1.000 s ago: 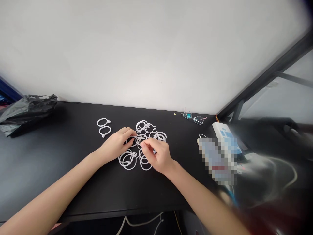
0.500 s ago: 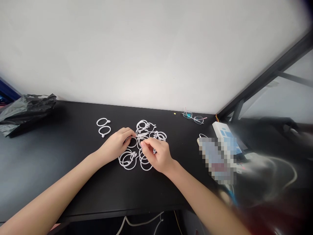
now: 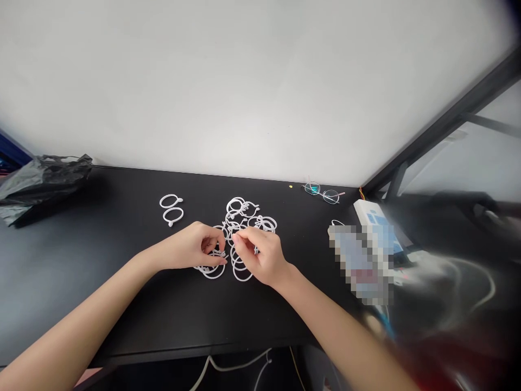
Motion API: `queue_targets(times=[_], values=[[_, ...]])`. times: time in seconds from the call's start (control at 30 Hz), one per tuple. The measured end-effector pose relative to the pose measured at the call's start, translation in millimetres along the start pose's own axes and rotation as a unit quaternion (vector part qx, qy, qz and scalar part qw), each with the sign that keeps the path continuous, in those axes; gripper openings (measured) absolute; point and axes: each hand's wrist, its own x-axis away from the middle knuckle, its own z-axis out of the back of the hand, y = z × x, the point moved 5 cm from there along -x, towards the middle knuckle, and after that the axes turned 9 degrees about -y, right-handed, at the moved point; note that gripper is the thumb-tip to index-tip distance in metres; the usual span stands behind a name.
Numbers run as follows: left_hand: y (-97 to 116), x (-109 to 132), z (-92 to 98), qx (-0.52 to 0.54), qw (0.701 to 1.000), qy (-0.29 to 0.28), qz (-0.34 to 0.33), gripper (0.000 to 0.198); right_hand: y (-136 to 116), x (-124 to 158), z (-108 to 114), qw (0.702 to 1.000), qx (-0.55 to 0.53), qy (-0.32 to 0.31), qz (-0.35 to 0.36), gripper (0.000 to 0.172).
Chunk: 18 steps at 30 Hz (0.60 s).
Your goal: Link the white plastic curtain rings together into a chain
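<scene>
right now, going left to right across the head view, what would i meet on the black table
black plastic bag → two loose white rings → left hand → right hand (both pinching at the ring pile) → glasses → white box

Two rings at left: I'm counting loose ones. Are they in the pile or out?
Out: the two rings lie on bare table, apart from the pile.
</scene>
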Motion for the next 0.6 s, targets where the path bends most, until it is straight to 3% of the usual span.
queue_targets(times=[0.13, 0.6], values=[[-2.3, -2.8, 2.2, -0.025, 0.999, 0.032, 0.008, 0.028, -1.0, -0.8, -0.1, 1.0, -0.003, 0.0, 0.003, 0.022], [3.7, -2.5, 4.0, -0.03, 0.998, 0.05, -0.038, 0.023, 1.3, 0.1, -0.1, 1.0, 0.007, -0.005, -0.006, 0.02]])
